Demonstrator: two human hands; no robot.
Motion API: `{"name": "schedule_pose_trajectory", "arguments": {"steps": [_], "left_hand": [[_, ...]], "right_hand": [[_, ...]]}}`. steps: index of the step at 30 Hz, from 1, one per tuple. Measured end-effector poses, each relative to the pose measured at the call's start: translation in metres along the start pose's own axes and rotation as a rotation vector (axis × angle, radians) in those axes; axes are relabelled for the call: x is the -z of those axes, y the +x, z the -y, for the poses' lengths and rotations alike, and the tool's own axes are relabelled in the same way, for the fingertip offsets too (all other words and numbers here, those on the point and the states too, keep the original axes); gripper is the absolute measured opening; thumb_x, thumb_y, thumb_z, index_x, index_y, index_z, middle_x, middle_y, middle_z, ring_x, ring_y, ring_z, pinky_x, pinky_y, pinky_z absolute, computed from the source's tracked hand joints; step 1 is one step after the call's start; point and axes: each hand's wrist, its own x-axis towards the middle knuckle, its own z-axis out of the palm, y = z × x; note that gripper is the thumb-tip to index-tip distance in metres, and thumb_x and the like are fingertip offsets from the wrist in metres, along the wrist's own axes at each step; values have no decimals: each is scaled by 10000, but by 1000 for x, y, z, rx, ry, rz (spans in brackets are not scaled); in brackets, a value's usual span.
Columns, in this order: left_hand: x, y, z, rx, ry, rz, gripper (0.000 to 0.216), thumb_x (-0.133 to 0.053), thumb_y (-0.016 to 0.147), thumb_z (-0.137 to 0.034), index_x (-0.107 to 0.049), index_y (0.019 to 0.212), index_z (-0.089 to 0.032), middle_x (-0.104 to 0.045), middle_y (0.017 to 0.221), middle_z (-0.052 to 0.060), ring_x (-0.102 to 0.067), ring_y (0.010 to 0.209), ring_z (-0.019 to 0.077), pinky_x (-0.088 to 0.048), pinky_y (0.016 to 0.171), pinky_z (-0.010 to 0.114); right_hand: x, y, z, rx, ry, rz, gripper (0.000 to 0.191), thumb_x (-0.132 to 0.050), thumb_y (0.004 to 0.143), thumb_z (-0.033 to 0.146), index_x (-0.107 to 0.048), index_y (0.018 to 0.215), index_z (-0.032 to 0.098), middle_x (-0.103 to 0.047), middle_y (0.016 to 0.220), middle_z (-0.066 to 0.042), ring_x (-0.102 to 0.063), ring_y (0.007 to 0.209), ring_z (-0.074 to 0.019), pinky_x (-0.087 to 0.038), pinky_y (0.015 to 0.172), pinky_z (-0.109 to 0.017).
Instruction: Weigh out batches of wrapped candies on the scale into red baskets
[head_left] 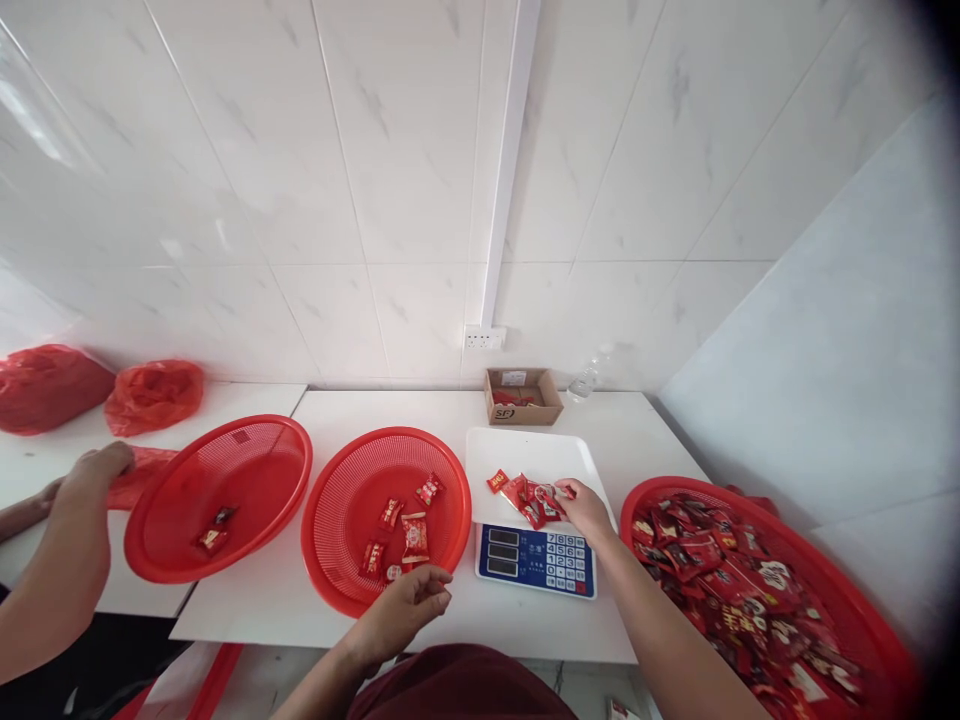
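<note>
My right hand (587, 512) is over the white weighing tray (525, 447) of a digital scale. Its fingers are closed on a red candy packet (553, 493), among several red wrapped candies (515, 490) lying there. The scale's blue keypad panel (536, 560) faces me; its displays look dark. Close to the front rim of the middle red basket (390, 440), my left hand (405, 612) hangs with its fingers loosely apart and nothing in them. Inside that basket lie several wrapped candies (415, 537).
At right stands a red basket (637, 490) heaped with packets. A cardboard box (525, 397) and clear bottle (589, 378) are by the wall. Left is another red basket (292, 430); beyond it a co-worker's hands (105, 462) touch red plastic (142, 470). Red bags (154, 395) stand behind.
</note>
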Motion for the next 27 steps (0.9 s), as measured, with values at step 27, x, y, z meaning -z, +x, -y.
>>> {"name": "schedule_pose_trajectory", "arguments": {"steps": [27], "left_hand": [[1,5,9,-10,4,26,544,-626,728,-553,-557,1097,-159,-566,951,49,-531,885,175,-382,808,309]], "right_hand": [[-6,-30,4,184,-238,64,108,-584,692,342,-631,714,247,-702,743,6,-639,708,-198,-431,641,-281]]}}
